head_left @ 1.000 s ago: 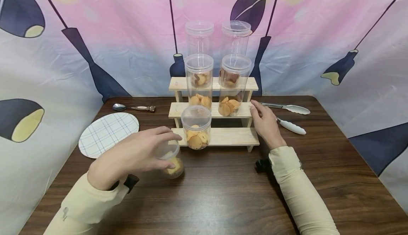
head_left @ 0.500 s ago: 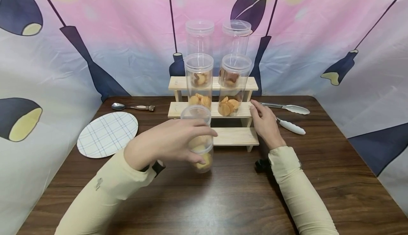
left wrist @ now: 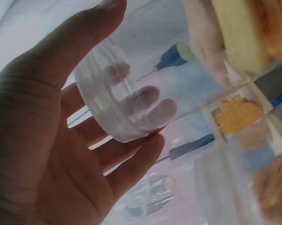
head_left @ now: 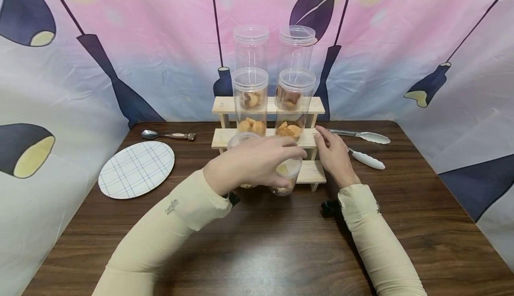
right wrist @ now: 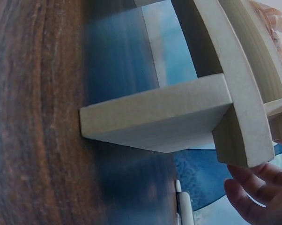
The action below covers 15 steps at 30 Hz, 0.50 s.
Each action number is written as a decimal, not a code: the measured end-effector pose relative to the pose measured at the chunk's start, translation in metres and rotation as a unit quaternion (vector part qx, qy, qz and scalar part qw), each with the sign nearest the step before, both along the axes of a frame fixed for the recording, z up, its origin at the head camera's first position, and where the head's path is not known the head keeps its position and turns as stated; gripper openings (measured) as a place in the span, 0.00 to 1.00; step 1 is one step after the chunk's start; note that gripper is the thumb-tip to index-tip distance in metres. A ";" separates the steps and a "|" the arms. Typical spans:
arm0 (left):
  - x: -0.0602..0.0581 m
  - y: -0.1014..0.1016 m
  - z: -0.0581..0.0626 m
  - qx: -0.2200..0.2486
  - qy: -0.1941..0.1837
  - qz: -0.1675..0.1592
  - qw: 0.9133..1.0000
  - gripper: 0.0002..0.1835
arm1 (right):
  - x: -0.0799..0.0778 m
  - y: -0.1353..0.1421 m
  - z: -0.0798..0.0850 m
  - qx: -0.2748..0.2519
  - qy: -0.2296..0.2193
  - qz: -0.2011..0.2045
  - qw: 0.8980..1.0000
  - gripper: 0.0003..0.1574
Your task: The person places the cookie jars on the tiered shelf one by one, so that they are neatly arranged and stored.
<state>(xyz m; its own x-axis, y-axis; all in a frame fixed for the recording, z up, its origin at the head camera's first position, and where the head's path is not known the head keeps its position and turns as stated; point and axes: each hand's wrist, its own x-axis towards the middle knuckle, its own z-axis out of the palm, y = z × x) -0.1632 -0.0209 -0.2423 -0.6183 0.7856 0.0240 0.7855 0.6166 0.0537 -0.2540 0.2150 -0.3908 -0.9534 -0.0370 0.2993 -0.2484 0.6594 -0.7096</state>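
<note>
My left hand [head_left: 257,160] grips a clear lidded jar [left wrist: 145,93] by its top, thumb on one side and fingers on the other. Yellow pieces fill its lower part. In the head view this jar hangs slightly tilted before the right half of the bottom step of a three-step wooden stand [head_left: 225,137]. Another jar of cookies [head_left: 242,137] on that step is mostly hidden by my left hand. My right hand [head_left: 335,158] holds the right end of the middle step, its fingertips against the wood in the right wrist view.
Tall clear jars with cookies [head_left: 251,104] stand in pairs on the middle and top steps. Left of the stand lie a checked oval plate [head_left: 136,170] and a spoon [head_left: 168,135]. White-tipped tongs [head_left: 367,159] lie to the right, behind my right hand.
My left hand has carried the jar rightward from left of the stand, past the front jar, to the right part of the bottom step. My right hand stays put.
</note>
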 end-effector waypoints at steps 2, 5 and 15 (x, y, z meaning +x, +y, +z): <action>-0.004 0.004 -0.002 0.007 0.006 0.001 1.000 0.34 | 0.000 0.000 0.000 0.000 -0.003 0.001 1.000 0.35; -0.010 0.008 -0.006 0.019 0.019 0.000 1.000 0.33 | -0.001 0.001 0.000 -0.003 -0.005 0.005 1.000 0.36; -0.024 0.023 -0.016 0.006 0.065 0.004 0.998 0.30 | 0.000 0.002 -0.001 -0.012 -0.007 0.013 1.000 0.35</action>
